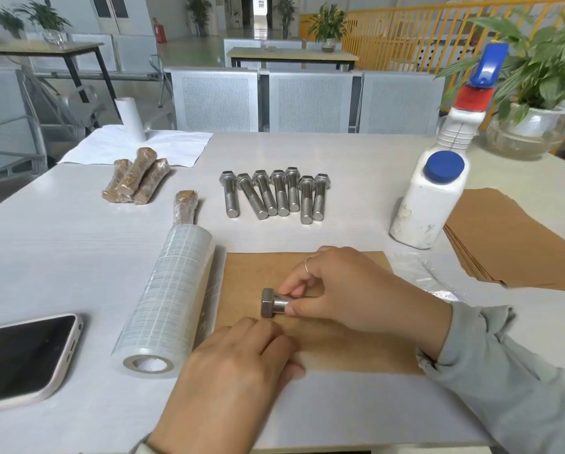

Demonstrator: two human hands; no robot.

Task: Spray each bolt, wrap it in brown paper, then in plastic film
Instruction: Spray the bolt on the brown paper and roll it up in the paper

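left hand (242,352): nearest the camera, fingers bent down onto the near edge of the brown paper sheet (258,273), pinning or starting to lift it; held no bolt.
right hand (337,290): just beyond, fingertips pinched the shank of the bolt (272,303); ring on one finger.
bolt: lay on the sheet, touching the paper, hex head pointing left and clear of the fingers, shank hidden under the right hand.
key relation: bolt's long axis ran left-right, parallel to the sheet's near edge; left hand sat just near-side of it, so the likely roll was away from the person.
film roll (166,303): just left of the sheet, long axis near-to-far, nearer the left hand.
phone (22,358): far left on the worktop (78,257).
spray bottle (435,185): right, beyond the sheet, upright.
bare bolts (274,194): row of seven, mid-worktop, unwrapped.
wrapped bolts (137,181): three far left, one more (185,206) by the film roll's far end.
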